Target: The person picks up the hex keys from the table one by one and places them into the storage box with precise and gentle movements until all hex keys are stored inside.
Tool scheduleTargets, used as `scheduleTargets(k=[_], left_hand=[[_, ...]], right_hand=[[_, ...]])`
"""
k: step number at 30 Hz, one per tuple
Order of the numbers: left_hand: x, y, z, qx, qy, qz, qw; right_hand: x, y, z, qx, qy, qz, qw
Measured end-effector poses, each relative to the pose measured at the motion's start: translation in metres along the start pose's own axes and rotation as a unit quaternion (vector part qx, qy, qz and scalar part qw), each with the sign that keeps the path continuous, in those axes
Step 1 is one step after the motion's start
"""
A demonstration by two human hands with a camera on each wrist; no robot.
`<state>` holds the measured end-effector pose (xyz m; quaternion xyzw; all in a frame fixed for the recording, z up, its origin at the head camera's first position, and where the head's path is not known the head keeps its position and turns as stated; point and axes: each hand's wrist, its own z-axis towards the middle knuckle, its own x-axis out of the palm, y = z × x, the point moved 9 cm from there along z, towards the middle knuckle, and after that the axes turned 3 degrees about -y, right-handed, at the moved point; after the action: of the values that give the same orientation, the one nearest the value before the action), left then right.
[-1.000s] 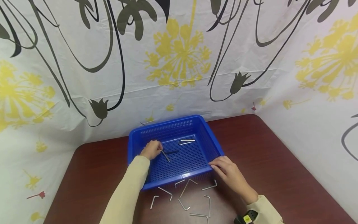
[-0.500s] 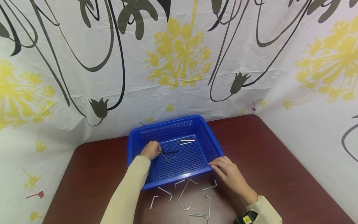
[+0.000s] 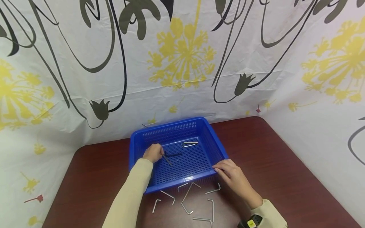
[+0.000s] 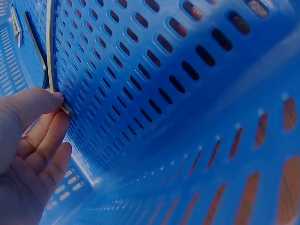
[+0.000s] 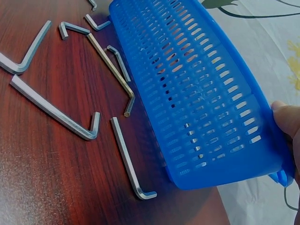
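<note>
In the head view my left hand [image 3: 154,153] is inside the blue plastic basket [image 3: 182,181], low over its slotted floor. Its thumb and fingers pinch a brassy hex key [image 4: 50,51] near the bent end. A black hex key [image 3: 174,155] lies on the basket floor right beside it. Farther back in the basket are silvery hex keys [image 3: 190,144] lying together. My right hand [image 3: 232,174] holds the basket's rim at the near right corner; in the right wrist view the thumb [image 5: 287,117] presses against the rim from outside.
Several loose hex keys [image 3: 186,209] lie scattered on the dark red-brown table [image 3: 256,142] in front of the basket. A brassy one [image 5: 110,68] is among them, close to the basket wall. Patterned white cloth [image 3: 176,104] hangs behind and at both sides.
My left hand has shifted very slightly down and left with the brassy hex key, bringing it nearer the black one. The right hand and basket stay in place.
</note>
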<state>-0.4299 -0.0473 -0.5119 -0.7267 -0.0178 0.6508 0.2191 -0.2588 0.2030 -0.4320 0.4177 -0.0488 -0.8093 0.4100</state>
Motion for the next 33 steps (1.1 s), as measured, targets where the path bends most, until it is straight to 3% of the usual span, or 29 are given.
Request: scheduleTargets(k=[9,13,18,22,25,28,33], left_hand=[[-0.003,0.004,-0.003,-0.006,0.011,-0.006,0.9999],[-0.008,0.004,-0.005,-0.005,0.014,-0.009,0.9998],[-0.017,0.004,-0.007,-0.007,0.009,-0.008,0.9999],[-0.027,-0.003,-0.009,0.007,-0.001,-0.003,1.0000],[-0.034,-0.008,-0.009,0.024,-0.007,0.000,0.9997],[-0.041,-0.013,-0.009,0.038,-0.011,0.003,0.9992],[-0.053,-0.025,-0.011,0.062,-0.010,0.008,0.9980]], right_hand=[[-0.001,0.005,0.006,-0.019,0.003,-0.015,0.9997],[-0.002,0.007,0.013,-0.025,0.025,-0.015,0.9993],[0.004,0.007,0.024,-0.013,0.107,-0.025,0.9938],[0.012,0.002,0.031,0.029,0.203,-0.028,0.9783],[0.013,0.001,0.036,0.044,0.245,-0.034,0.9679],[0.012,0.004,0.043,0.043,0.255,-0.046,0.9650],[0.008,0.012,0.052,0.034,0.230,-0.065,0.9703]])
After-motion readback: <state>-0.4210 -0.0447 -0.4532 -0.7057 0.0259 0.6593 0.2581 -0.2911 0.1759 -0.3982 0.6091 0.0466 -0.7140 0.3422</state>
